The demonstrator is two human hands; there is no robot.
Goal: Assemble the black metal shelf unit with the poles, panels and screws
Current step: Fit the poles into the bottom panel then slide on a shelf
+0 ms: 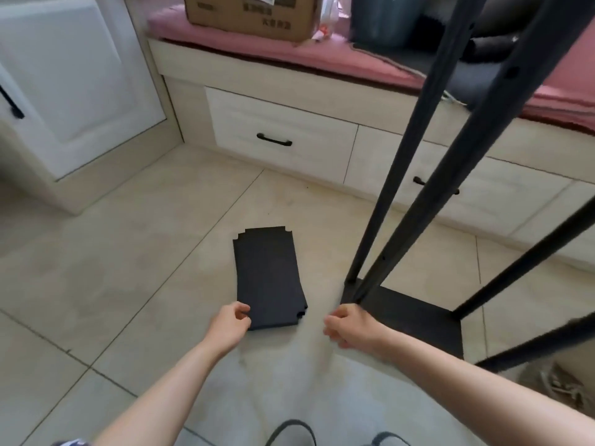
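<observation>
A stack of black shelf panels [269,275] with notched corners lies flat on the tiled floor in the middle. My left hand [230,323] is at the stack's near left corner, fingers loosely curled, touching its edge. My right hand [349,326] hovers just right of the stack, fingers loosely curled and holding nothing. To the right stands the partly built frame: several black poles [415,201] rise from a black bottom panel [415,320] on the floor.
White drawers [283,140] with black handles run under a bench with a pink cushion [257,43]. A cardboard box [248,14] sits on the cushion. A white cabinet door [64,75] stands at left. Crumpled plastic packaging [553,387] lies at lower right.
</observation>
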